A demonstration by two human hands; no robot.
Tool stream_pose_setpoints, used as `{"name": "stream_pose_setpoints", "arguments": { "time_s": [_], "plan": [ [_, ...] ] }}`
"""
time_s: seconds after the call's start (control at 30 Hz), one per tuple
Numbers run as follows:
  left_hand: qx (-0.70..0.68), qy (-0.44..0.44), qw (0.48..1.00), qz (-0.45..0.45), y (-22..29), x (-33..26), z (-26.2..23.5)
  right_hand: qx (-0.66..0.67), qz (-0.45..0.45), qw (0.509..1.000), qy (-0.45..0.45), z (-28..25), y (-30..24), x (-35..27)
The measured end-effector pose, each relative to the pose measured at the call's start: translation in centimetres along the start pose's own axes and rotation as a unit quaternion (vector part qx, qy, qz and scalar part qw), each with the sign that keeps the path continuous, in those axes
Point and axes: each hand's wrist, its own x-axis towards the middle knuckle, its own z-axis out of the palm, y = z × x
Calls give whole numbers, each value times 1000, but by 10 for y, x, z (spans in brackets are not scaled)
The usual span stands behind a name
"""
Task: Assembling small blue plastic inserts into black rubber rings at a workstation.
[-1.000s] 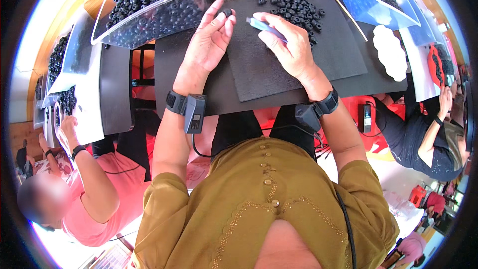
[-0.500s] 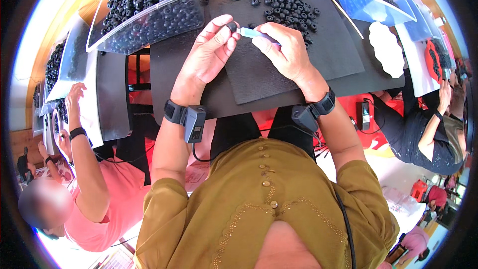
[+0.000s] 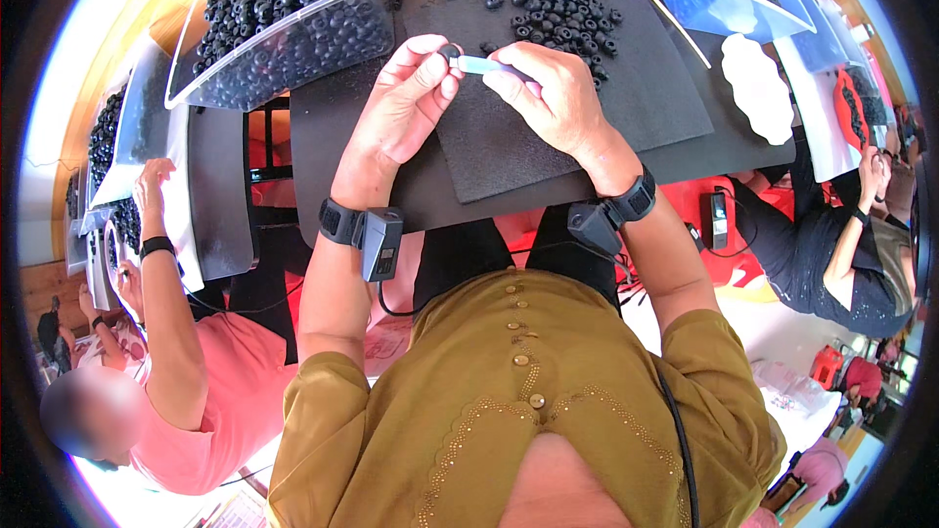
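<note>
Clock from view centre. 2: white, elongated, scalloped-edged object (image 3: 755,90) on table. 3: dark-clothed co-worker (image 3: 797,264). 8: pink-topped co-worker (image 3: 230,401), seated.

An olive buttoned blouse (image 3: 469,362) accompanies black wristbands (image 3: 339,222).

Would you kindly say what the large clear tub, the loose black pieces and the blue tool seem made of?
Large clear tub: likely glossy plastic, being see-through. Loose black pieces: perhaps shiny rubber or plastic, given highlights. Blue tool: perhaps smooth plastic; pale, textureless surface.
</note>
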Motion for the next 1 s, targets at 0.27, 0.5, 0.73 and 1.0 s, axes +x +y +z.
{"name": "stream_pose_setpoints", "arguments": {
  "time_s": [0.27,0.5,0.73,1.0],
  "plan": [
    [23,1,1000,6,0,1,1,-8,-1,1000,8,0,0,1],
    [19,-7,1000,2,2,0,1,-16,1,1000,8,1,0,1],
    [114,-122,982,-91,-2,-16,30,2,100,990,101,-7,24,8],
    [62,5,998,-33,6,-12,29,168,80,980,71,3,13,2]
  ]
}}
